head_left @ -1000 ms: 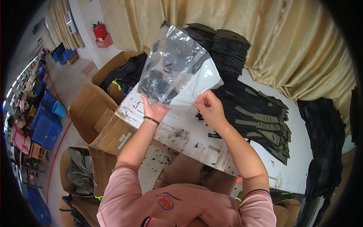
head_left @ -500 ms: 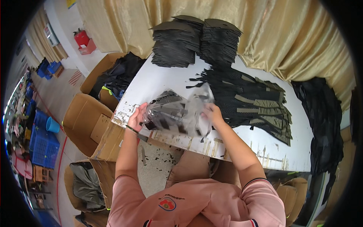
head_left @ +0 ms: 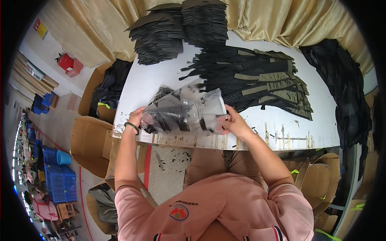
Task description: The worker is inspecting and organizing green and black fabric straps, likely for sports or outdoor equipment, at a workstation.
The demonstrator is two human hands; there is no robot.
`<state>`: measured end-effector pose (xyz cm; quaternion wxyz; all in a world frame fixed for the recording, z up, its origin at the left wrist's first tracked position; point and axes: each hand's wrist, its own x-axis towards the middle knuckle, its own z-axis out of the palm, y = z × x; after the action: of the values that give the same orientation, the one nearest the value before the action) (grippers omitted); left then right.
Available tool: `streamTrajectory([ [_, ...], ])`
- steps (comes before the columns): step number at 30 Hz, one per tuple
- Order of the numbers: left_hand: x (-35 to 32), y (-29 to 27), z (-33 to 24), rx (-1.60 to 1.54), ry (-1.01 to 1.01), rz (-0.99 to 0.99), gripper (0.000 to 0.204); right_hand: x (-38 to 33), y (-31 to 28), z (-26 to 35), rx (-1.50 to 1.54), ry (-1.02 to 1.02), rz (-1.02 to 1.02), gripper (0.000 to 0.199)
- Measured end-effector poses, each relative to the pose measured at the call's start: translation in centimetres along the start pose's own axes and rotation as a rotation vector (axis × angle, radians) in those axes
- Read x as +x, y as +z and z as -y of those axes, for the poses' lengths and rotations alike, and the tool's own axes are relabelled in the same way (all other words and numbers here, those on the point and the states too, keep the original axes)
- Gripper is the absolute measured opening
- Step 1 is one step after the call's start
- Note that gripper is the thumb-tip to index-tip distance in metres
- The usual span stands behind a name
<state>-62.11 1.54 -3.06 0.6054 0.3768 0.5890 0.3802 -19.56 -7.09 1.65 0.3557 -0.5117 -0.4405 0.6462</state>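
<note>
Your left hand (head_left: 137,117) and right hand (head_left: 236,124) pinch the clear bag (head_left: 171,109) at opposite sides; pull it evenly taut.

Beyond the clear plastic bag (head_left: 173,114) and to its left, bare white tabletop (head_left: 155,76) leaves passage for a hand, up to the tall stacks of dark pieces (head_left: 159,38) that block the way farther beyond it. On the bag's far right, a spread of black and olive pieces (head_left: 261,82) crowds close against it. The left hand (head_left: 137,118) bars the bag's left end, the right hand (head_left: 234,123) its right. Nearer right of the bag, past the right forearm (head_left: 267,154), runs an open strip with small scraps (head_left: 272,136).
</note>
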Motion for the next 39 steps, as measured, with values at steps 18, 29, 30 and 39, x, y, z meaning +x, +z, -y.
streamTrajectory([
  [18, 2.2, -2.0, -10.7, 0.419, 0.599, -0.218, 0.01, 9.0, 8.5, -4.7, 0.048, -0.023, -0.027, 0.032],
  [29, 1.9, -0.5, -9.9, -0.009, 0.606, -0.485, 0.012, 11.8, 6.8, -4.6, -0.07, -0.182, -0.169, 0.03],
  [30, 1.8, -0.8, -10.0, -0.118, 0.63, -0.522, 0.011, 11.9, 6.9, -4.8, -0.034, -0.183, -0.163, 0.032],
  [39, 0.9, -3.0, -9.0, -0.194, 0.625, -0.526, 0.011, 12.8, 6.8, -5.3, 0.12, -0.161, -0.152, 0.033],
])
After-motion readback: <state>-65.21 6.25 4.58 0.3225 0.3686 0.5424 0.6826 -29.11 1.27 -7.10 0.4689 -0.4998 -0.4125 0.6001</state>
